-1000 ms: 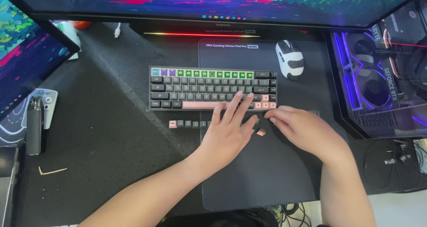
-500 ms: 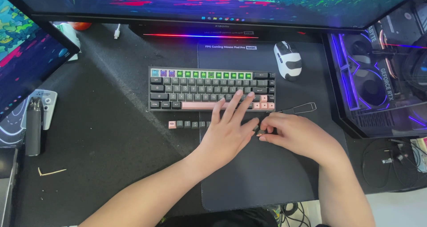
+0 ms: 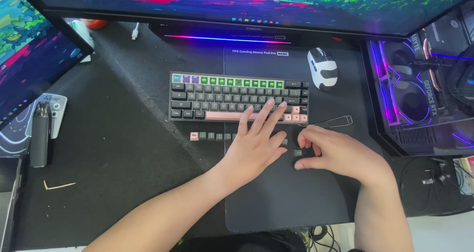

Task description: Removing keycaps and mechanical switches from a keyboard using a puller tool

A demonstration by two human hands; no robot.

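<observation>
Two hands work below the keyboard: left hand splayed flat, released; right hand pinching a dark keycap.

A compact keyboard is lying flat and square-on, with dark grey keys, a top row glowing green and a pink spacebar, its right half sitting on the black mouse pad. Just below the keyboard, a row of loose keycaps is lying, one pink at its left end and the rest dark. Further right, below the keyboard's right corner, one dark keycap is resting on the mouse pad. A wire keycap puller is lying just right of the keyboard's lower right corner.
</observation>
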